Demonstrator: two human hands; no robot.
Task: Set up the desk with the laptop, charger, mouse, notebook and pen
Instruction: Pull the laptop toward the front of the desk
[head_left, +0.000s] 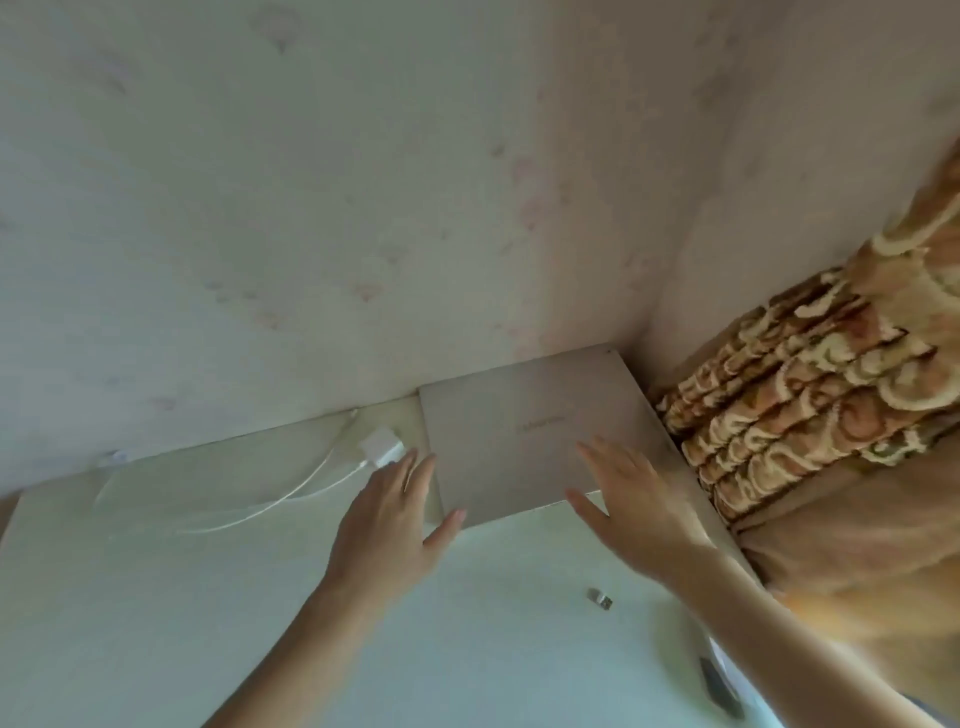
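What you cannot make out around the closed laptop (530, 436)

The lettering on its lid is too blurred to read. Your right hand (631, 499) covers the lid's near right corner, and whether your left hand (387, 519) touches its left edge is unclear. Left of the laptop, the charger (382, 447) cable fades toward the wall. Nearer you, a small metallic object (600, 597) is unidentifiable, and a pale round item (691, 670) is cut off at the bottom edge.

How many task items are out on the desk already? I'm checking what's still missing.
2: the closed laptop lies in the far right corner, and the white charger with its cable sits just left of it. Mouse, notebook and pen aren't visible; some may be out of view.
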